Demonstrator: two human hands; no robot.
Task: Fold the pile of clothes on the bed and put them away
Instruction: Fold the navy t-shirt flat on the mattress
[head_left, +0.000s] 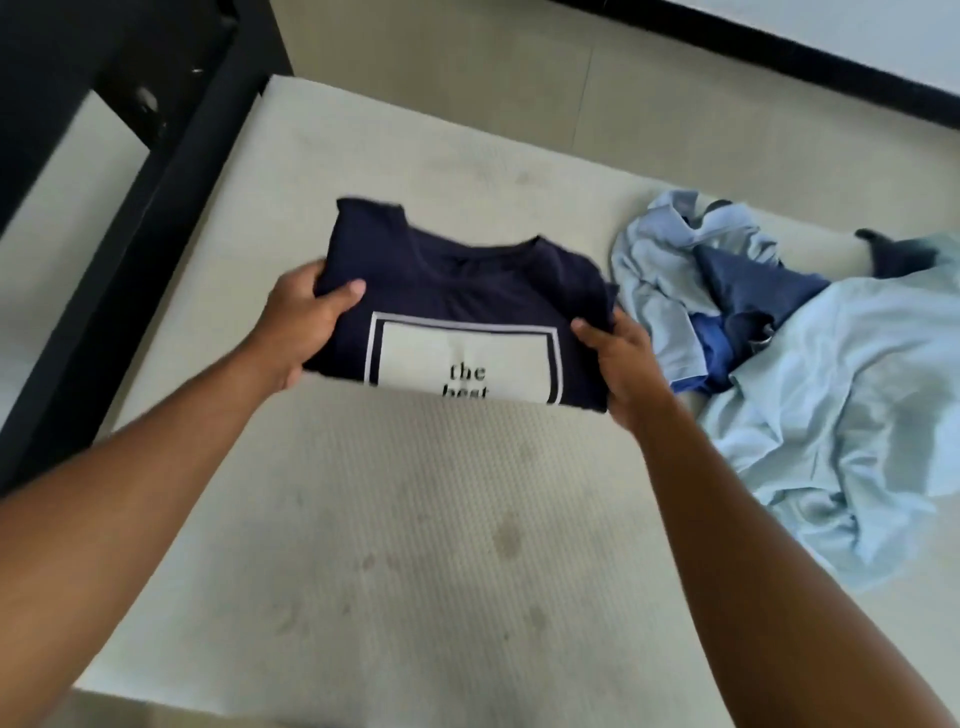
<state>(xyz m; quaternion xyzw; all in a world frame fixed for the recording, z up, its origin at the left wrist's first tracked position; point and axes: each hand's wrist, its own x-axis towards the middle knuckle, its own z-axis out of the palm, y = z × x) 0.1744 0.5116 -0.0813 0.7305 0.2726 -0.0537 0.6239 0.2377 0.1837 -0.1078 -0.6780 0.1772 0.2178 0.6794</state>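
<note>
A folded navy T-shirt (457, 280) with a white printed panel reading "the best" is held above the bare mattress (415, 545). My left hand (304, 322) grips its left edge, thumb on top and fingers underneath. My right hand (621, 364) grips its right edge the same way. To the right lies the unfolded pile of clothes (779, 353): light blue garments with a dark blue piece among them.
A black bed frame (130, 208) runs along the mattress's left side. Beige floor tiles (519, 78) lie beyond the far edge, with a black skirting strip (831, 57) at the wall. The mattress surface near me carries faint stains.
</note>
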